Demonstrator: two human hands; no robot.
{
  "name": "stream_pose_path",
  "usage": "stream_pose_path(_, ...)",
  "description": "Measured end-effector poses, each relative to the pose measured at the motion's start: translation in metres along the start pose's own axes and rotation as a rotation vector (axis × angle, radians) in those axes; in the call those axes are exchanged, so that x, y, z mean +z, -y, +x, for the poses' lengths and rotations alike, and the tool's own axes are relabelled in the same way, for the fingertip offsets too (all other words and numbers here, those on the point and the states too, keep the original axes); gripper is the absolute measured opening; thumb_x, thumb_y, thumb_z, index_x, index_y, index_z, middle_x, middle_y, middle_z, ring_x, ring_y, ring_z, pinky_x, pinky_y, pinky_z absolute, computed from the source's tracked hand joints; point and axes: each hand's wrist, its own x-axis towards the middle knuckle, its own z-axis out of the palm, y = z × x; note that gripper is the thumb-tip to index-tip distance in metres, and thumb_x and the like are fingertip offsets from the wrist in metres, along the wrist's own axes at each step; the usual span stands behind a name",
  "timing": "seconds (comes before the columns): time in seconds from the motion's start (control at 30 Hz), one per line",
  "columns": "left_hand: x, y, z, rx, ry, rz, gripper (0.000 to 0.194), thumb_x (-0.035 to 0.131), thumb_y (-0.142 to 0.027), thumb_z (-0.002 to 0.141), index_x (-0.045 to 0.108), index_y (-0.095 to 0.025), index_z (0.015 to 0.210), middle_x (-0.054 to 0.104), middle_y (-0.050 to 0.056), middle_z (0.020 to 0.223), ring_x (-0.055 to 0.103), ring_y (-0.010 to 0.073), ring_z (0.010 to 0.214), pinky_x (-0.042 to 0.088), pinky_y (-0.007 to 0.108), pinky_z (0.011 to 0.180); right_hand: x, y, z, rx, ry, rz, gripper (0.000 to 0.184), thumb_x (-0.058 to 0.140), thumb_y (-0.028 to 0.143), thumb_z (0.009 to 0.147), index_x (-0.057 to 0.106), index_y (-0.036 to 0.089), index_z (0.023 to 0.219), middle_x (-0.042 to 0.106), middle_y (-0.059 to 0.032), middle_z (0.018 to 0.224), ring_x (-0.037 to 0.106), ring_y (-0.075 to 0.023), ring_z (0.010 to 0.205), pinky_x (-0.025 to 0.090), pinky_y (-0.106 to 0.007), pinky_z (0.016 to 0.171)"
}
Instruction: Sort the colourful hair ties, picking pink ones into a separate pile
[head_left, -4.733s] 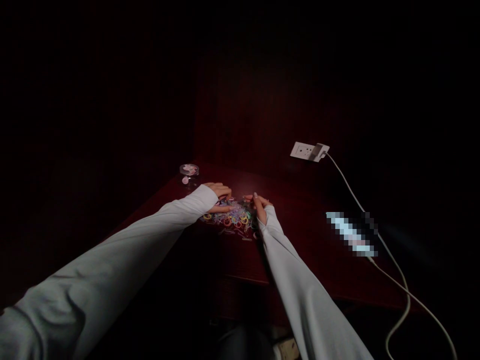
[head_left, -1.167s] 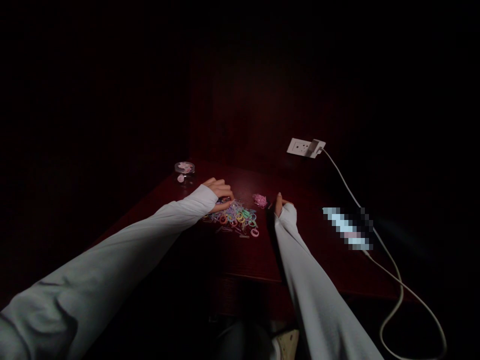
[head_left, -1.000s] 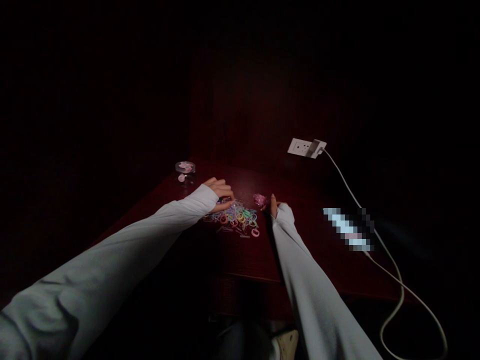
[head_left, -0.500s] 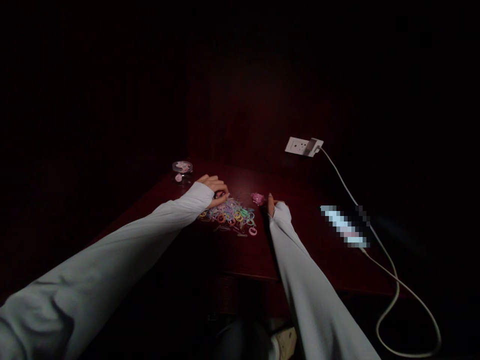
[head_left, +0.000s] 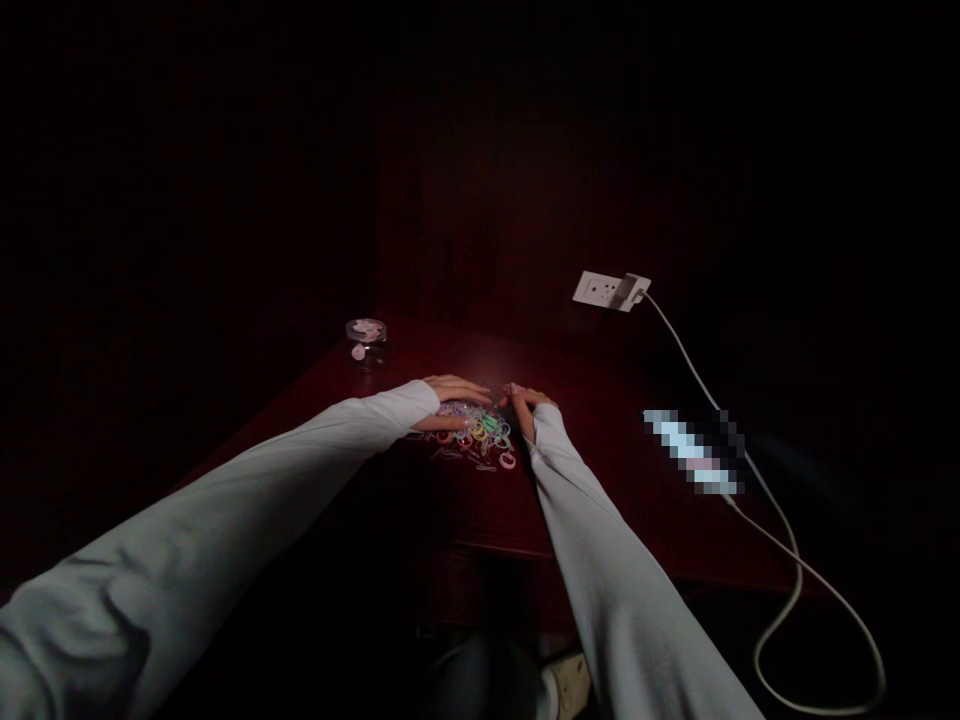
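A pile of small, multicoloured hair ties lies on the dark red table. My left hand reaches over its far left part with the fingers stretched out and the thumb apart, hiding some of the ties. At the far right of the pile is my right hand, its fingers closed around a pink bunch that is mostly covered; its exact kind cannot be made out. The tips of both hands are close together. One pink ring-shaped tie sits at the pile's near edge.
A clear round jar with a pink-patterned lid stands at the back left of the table. To the right lies a blurred-out phone, with a white cable running to a wall socket.
My left hand has moved right across the pile, and its curled fingers have straightened. My right hand has shifted slightly left with the pink bunch, which is now more hidden.
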Motion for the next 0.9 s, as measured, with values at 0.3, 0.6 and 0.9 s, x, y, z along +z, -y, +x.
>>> stream_pose_path(0.3,-0.007,0.003,-0.002,0.078,0.031,0.027,0.032,0.064,-0.046,0.105,0.079,-0.028,0.127,0.076,0.004,0.139,0.066,0.0243,0.133,0.043,0.037,0.113,-0.003,0.011,-0.006,0.080,0.069,0.024,0.065,0.046,0.067,0.099,0.077,0.028,0.056,0.074,-0.0052,0.070,0.069,-0.0268,0.107,0.046,-0.038,0.110)
stream_pose_path(0.6,-0.019,-0.003,-0.002,0.061,-0.019,0.071,0.030,0.060,-0.042,0.108,0.084,-0.025,0.104,0.081,0.004,0.122,0.070,0.0204,0.113,0.043,0.032,0.096,0.001,0.002,-0.001,-0.016,0.039,0.015,0.046,0.058,0.060,0.097,0.082,0.027,0.075,0.077,-0.0029,0.082,0.068,-0.0243,0.093,0.044,-0.043,0.108)
stream_pose_path(0.9,-0.025,-0.009,-0.004,0.035,-0.116,0.222,0.035,0.057,-0.042,0.108,0.081,-0.023,0.091,0.078,0.003,0.108,0.064,0.0196,0.103,0.039,0.032,0.085,0.008,-0.011,0.000,-0.115,0.113,-0.063,0.026,0.070,0.049,0.092,0.083,0.030,0.104,0.076,-0.0044,0.094,0.064,-0.0261,0.104,0.047,-0.043,0.104)
